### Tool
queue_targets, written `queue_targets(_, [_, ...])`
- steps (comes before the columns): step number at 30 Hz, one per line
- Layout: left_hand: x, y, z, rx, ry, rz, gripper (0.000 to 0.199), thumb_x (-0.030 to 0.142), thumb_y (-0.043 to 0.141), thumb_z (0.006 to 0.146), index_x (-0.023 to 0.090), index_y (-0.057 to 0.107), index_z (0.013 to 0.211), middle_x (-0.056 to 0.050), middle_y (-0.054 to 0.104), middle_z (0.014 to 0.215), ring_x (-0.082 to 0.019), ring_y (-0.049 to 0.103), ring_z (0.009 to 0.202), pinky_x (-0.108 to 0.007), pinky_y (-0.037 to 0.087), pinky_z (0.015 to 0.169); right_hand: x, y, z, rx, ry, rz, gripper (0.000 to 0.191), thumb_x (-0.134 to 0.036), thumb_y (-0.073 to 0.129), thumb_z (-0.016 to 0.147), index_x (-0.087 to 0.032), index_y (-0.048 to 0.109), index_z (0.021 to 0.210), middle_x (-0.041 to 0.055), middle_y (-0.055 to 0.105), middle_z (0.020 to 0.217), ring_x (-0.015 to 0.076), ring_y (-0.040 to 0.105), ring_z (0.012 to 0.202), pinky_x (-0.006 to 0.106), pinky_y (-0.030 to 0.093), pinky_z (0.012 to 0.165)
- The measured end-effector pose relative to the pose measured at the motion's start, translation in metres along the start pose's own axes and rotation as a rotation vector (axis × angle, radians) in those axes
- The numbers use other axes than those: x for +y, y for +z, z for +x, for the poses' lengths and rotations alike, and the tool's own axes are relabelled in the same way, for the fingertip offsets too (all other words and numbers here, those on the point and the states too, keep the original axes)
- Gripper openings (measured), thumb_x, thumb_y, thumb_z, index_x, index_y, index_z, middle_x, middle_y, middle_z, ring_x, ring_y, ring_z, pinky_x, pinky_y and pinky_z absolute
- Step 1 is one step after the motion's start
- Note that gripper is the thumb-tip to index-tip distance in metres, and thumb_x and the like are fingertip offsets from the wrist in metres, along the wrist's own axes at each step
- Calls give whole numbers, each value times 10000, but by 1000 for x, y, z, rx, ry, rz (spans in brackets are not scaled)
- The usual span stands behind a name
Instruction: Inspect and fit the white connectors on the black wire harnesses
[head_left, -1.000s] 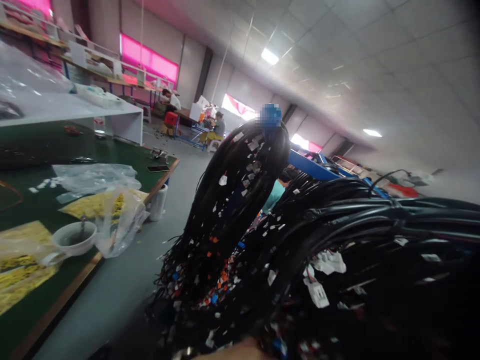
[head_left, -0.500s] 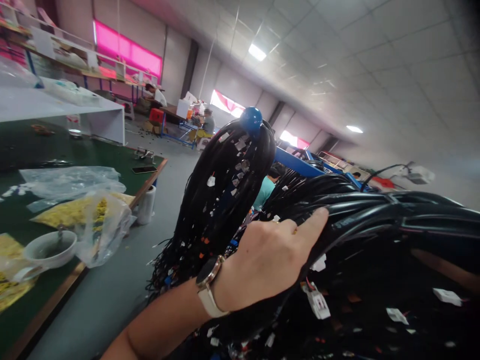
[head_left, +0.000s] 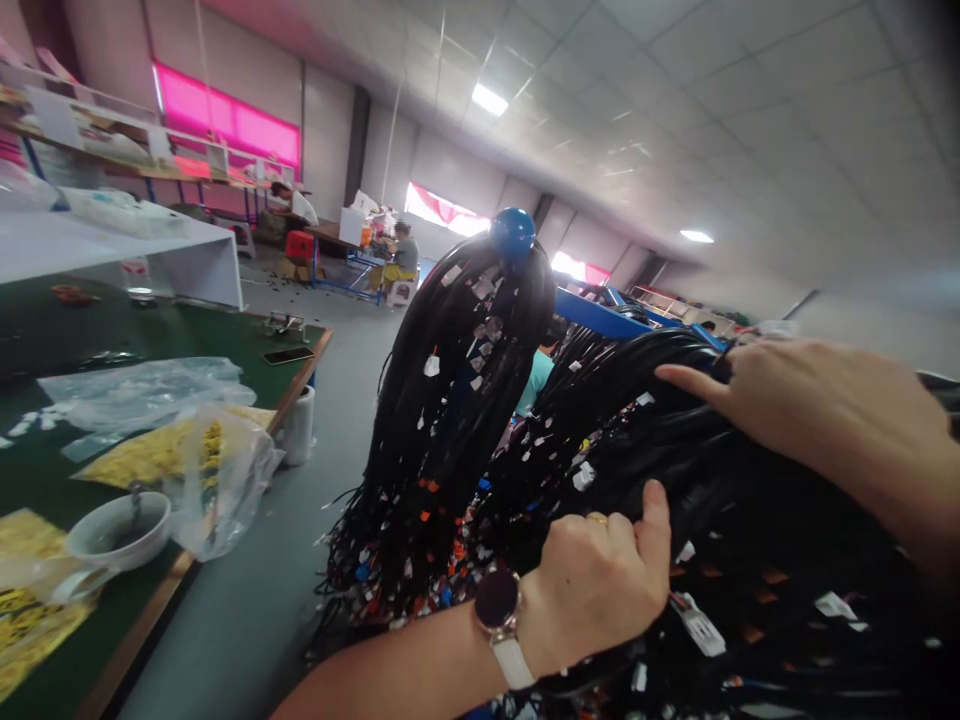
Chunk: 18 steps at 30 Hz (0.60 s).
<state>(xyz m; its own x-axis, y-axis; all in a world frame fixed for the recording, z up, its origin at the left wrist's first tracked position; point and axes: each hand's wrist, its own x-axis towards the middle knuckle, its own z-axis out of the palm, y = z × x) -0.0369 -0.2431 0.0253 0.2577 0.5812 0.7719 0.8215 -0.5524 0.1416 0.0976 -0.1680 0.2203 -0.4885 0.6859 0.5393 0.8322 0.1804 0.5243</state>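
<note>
A thick mass of black cables [head_left: 682, 440] with small white connectors hangs over a blue rack. My left hand [head_left: 600, 580], with a watch on the wrist, is closed in among the hanging cables, its fingers curled and its thumb pointing up. Higher up at the right, my right hand [head_left: 817, 405] lies over the top of the bundle, thumb stretched to the left along it and fingers bent down behind, largely hidden. A white connector [head_left: 701, 625] dangles just right of my left hand.
Left of the cables, a second cable bundle [head_left: 465, 350] hangs below a blue ball [head_left: 512, 233] on the rack's end. The green table [head_left: 150, 345] bears bags of yellow parts [head_left: 154, 455], a white cup [head_left: 120, 530] and a phone [head_left: 288, 356]. Other people sit farther back.
My right hand has come into clear view on top of the bundle at the right. My left hand has shifted right and down, and the upper cables sit differently.
</note>
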Motion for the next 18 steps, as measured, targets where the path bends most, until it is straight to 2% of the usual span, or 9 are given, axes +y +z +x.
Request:
queue_targets(1, [1, 4, -1, -12, -6, -21, 564, 18, 261, 874, -7, 322, 1433, -115, 630, 681, -224, 599, 578, -295, 426, 452, -9, 1, 12, -38, 11, -83, 764, -733, 187, 867, -153, 637, 658, 153, 661, 680, 263, 651, 638, 365, 404, 536])
queue_targets(3, [0, 11, -2, -42, -18, -83, 580, 22, 252, 877, 28, 299, 1455, -130, 646, 706, -229, 613, 607, -297, 444, 480, -21, 1, 21, -93, -1, -197, 732, -696, 176, 889, -180, 670, 728, 113, 659, 631, 243, 624, 527, 327, 330, 476])
queue_targets(5, [-3, 14, -3, -63, -38, -147, 595, 33, 253, 880, 75, 287, 1472, -135, 656, 727, -229, 626, 635, -295, 465, 518, -26, 2, 14, -38, -75, -160, 658, -629, 189, 923, -221, 699, 842, 82, 695, 693, 225, 623, 518, 309, 304, 464])
queue_targets(8, [-9, 15, -2, -61, -82, -235, 590, 67, 264, 890, 111, 302, 1477, -135, 660, 745, -230, 633, 652, -307, 492, 570, -31, 6, -12, 118, -274, 77, 537, -544, 258, 951, -271, 718, 905, 37, 737, 827, 210, 672, 673, 300, 372, 494])
queue_targets(10, [-11, 14, -2, -39, -104, -333, 579, 104, 291, 900, 130, 312, 1478, -122, 657, 739, -227, 629, 646, -321, 503, 596, -38, 10, -27, 155, -414, 198, 410, -384, 329, 965, -276, 722, 920, 2, 746, 894, 180, 682, 796, 285, 435, 566])
queue_targets(13, [-14, 8, -5, 13, -190, -643, 538, 165, 345, 914, 188, 374, 1450, -79, 649, 744, -201, 608, 663, -324, 507, 656, -51, 13, -38, 147, -495, 120, 308, -183, 426, 907, -251, 719, 972, -7, 749, 919, 178, 669, 875, 291, 452, 651])
queue_targets(15, [-19, 5, -11, 75, -380, -983, 428, 229, 363, 936, 206, 506, 1338, -24, 592, 672, -149, 542, 593, -271, 478, 602, -58, 11, -37, 139, -490, 19, 266, -159, 473, 876, -239, 717, 946, 5, 745, 915, 199, 658, 855, 311, 442, 659])
queue_targets(18, [-31, 5, -24, 177, -832, -1591, 265, 350, 454, 931, 174, 601, 1064, 77, 364, 520, -69, 301, 421, -176, 283, 413, -68, 4, -24, 16, -485, -62, 219, -157, 496, 850, -220, 678, 744, 30, 723, 839, 215, 637, 778, 317, 406, 601])
